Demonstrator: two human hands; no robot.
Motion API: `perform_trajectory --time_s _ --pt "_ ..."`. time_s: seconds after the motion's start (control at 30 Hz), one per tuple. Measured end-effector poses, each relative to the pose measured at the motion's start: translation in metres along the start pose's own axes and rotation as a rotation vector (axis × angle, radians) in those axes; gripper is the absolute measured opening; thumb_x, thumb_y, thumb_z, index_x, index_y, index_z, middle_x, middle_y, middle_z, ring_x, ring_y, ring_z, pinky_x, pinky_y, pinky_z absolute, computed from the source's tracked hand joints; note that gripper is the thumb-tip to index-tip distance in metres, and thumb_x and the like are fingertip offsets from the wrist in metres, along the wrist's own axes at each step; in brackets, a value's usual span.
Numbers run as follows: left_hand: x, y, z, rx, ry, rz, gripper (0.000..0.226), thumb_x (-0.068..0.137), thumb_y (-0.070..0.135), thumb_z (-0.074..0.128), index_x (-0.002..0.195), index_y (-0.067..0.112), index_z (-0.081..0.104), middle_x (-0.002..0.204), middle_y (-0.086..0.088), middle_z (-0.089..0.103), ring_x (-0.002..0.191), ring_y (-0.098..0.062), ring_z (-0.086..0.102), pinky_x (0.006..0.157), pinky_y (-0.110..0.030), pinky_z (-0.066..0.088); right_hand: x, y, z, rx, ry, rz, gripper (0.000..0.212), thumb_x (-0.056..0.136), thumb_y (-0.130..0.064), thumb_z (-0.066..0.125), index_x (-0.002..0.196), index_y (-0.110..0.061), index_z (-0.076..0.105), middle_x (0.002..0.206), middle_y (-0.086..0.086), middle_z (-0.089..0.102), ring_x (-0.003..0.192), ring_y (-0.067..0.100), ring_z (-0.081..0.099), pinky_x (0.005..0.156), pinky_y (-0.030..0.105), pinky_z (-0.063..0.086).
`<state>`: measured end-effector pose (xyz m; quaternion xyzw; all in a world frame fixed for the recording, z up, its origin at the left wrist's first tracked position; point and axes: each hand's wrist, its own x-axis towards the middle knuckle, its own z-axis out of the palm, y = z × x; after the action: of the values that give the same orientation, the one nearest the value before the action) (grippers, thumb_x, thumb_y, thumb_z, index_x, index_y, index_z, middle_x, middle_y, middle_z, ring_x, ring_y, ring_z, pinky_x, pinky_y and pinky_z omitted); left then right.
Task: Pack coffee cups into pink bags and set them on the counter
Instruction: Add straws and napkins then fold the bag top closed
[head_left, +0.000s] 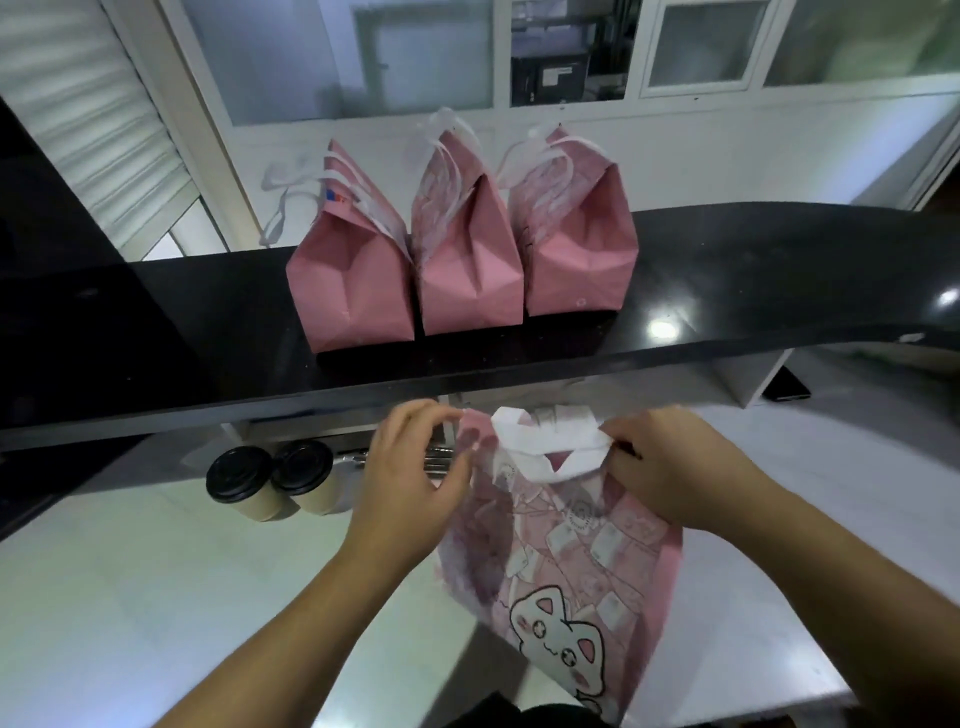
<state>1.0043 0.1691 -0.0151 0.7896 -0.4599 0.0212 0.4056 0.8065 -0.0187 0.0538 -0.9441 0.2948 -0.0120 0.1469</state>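
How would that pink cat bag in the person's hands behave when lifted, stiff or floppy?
Probably floppy: the pink cat bag hangs flat and creased between the left hand and right hand. It seems light, since fingertips alone pinch its top edge and white handle. It would likely stand only once opened out, like the three bags on the counter.

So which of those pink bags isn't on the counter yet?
The cat-print bag, held by the left hand and right hand over the lower white table. The other three stand in a row on the black counter.
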Motion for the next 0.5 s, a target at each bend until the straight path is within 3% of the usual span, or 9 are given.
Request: perform_trajectory --time_s 0.13,0.3,0.4,0.5 --pt "0.007 0.036 0.019 -0.141 -0.069 0.012 0.038 0.099 0.048 0.063 0.134 0.038 0.051 0.131 0.025 0.044 0.124 0.005 0.047 0.099 -0.019 0.040 -0.017 0.019 -0.049 0.013 0.124 0.136 0.031 0.095 -0.027 0.056 0.067 -0.017 0.064 0.060 -0.001 0.063 0.056 0.019 0.060 0.050 0.038 0.049" --pt "0.023 0.096 0.049 -0.248 -0.284 0.101 0.048 0.098 0.062 0.058 0.142 0.051 0.044 0.140 0.036 0.039 0.126 0.007 0.048 0.104 -0.029 0.047 -0.028 0.050 -0.112 0.028 0.340 0.241 0.037 0.093 -0.029 0.057 0.065 -0.007 0.064 0.058 0.008 0.062 0.059 0.033 0.062 0.050 0.047 0.051" --pt "0.040 0.132 0.065 -0.284 -0.368 0.188 0.070 0.091 0.075 0.053 0.153 0.047 0.039 0.154 0.032 0.036 0.140 0.006 0.038 0.116 -0.028 0.037 -0.026 0.070 -0.148 0.018 0.448 0.277 0.037 0.093 -0.031 0.058 0.064 -0.010 0.067 0.056 0.005 0.063 0.055 0.027 0.060 0.050 0.038 0.049" --pt "0.066 0.166 0.080 -0.310 -0.402 0.235 0.079 0.087 0.077 0.053 0.157 0.044 0.036 0.157 0.031 0.036 0.142 0.010 0.036 0.116 -0.020 0.033 -0.013 0.090 -0.183 -0.026 0.530 0.292 0.036 0.094 -0.031 0.058 0.064 -0.012 0.067 0.056 0.002 0.061 0.051 0.020 0.058 0.042 0.029 0.040"
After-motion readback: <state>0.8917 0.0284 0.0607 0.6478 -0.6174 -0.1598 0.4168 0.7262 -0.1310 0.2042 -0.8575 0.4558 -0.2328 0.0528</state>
